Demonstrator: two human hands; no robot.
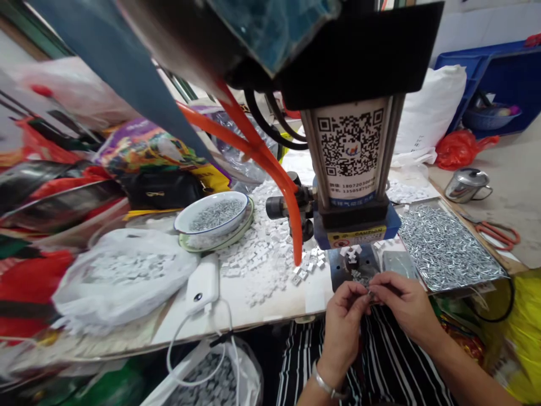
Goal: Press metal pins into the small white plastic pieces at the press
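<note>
My left hand (344, 321) and my right hand (408, 304) meet in front of the press base (337, 265), fingertips pinched close together. Whatever small piece they hold is too tiny to name. Just beyond the fingers, small metal bits (359, 276) lie on the base. A few white plastic pieces (351, 252) sit near the press's working point. Above stands the pneumatic press (353, 152), with a QR-code label on its cylinder. Right of my right hand, a shallow metal tray (454, 248) is full of loose metal pins.
White clips (262, 248) are spread across the table left of the press. Further left are an enamel bowl (211, 213) of metal pins, a power bank (203, 285) with a cable, and a plastic bag (127, 270). Scissors (496, 232) and a metal mug (468, 185) stand right.
</note>
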